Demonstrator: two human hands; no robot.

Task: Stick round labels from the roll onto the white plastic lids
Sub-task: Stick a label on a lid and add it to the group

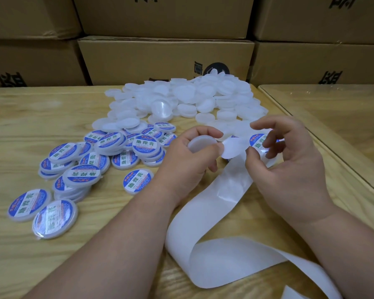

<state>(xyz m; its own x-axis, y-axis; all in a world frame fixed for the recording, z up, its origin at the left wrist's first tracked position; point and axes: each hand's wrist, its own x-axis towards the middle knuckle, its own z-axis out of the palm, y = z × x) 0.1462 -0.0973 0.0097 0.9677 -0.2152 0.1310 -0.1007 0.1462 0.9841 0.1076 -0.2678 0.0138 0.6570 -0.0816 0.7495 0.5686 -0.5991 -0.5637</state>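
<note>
My left hand (194,156) grips a blank white plastic lid (200,143) by its rim, and its thumb pinches a peeled round label (232,147), seen from its white back. My right hand (289,160) holds the label roll (259,143), whose topmost label shows blue print between the fingers. The roll's empty white backing strip (214,212) trails toward me across the table. A heap of blank white lids (181,100) lies behind my hands. Labelled lids (91,165) with blue-rimmed stickers lie scattered and stacked at the left.
The work sits on a light wooden table (52,117). Stacked brown cardboard boxes (166,59) wall off the back edge. A second table with a glass top (333,108) adjoins on the right.
</note>
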